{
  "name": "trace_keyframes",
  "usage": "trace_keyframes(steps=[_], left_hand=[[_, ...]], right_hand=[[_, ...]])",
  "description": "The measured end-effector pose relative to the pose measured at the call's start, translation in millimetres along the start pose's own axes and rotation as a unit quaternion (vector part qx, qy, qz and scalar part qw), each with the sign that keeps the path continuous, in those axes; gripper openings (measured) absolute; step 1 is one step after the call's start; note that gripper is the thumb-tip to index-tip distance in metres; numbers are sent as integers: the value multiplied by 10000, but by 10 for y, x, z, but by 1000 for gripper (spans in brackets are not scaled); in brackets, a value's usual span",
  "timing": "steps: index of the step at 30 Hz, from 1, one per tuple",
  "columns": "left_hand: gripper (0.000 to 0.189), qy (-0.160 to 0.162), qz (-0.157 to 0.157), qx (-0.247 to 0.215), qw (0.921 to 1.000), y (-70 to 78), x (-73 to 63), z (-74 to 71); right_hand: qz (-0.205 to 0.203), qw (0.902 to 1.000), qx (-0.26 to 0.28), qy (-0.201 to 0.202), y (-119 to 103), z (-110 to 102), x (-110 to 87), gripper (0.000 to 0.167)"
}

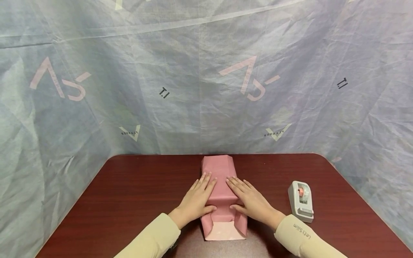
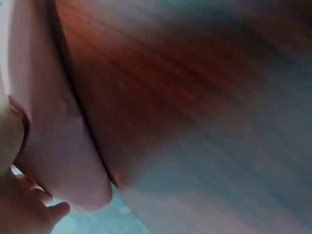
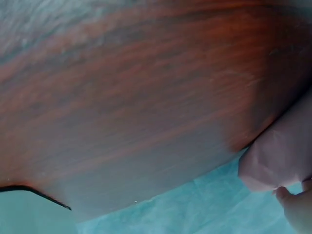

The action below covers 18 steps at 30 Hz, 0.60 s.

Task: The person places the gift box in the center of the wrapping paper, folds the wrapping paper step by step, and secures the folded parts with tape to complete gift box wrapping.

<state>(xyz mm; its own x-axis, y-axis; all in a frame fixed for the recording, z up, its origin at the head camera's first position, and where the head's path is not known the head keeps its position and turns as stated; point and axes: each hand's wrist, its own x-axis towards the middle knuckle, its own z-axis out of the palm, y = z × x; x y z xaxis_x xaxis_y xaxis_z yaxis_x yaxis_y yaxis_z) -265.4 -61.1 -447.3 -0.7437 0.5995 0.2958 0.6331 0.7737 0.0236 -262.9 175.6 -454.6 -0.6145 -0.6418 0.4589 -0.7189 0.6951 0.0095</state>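
A long box-shaped parcel point(image 1: 219, 165) in pink wrapping paper lies lengthwise at the middle of the table. At its near end the paper is folded in at both sides, and a flap point(image 1: 225, 232) with its pale inner face up points toward me. My left hand point(image 1: 194, 201) rests on the parcel's left side, fingers extended over the top, thumb by the near end. On the right side my right hand point(image 1: 253, 200) lies in much the same way. The left wrist view shows the paper's side point(image 2: 53, 126); the right wrist view shows a far corner point(image 3: 278, 158).
A white tape dispenser point(image 1: 301, 202) with a roll of tape stands to the right of my right hand. The dark red wood-grain table point(image 1: 142, 179) reaches back to a hanging grey printed cloth point(image 1: 193, 118), which also hangs along both sides.
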Motion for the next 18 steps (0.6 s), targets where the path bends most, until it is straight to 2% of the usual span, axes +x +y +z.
trace_keyframes(steps=[6,13,18], left_hand=[[91,4,-13,605,9982,40,25,0],[93,71,-192,396,9990,65,28,-2],[96,128,-273,492,9983,67,37,18]], right_hand=[[78,9999,-103,12,-21,-6,13,82],[212,9996,-197,-46,-51,25,35,88],[276,9992,-294,-58,-67,20,47,93]])
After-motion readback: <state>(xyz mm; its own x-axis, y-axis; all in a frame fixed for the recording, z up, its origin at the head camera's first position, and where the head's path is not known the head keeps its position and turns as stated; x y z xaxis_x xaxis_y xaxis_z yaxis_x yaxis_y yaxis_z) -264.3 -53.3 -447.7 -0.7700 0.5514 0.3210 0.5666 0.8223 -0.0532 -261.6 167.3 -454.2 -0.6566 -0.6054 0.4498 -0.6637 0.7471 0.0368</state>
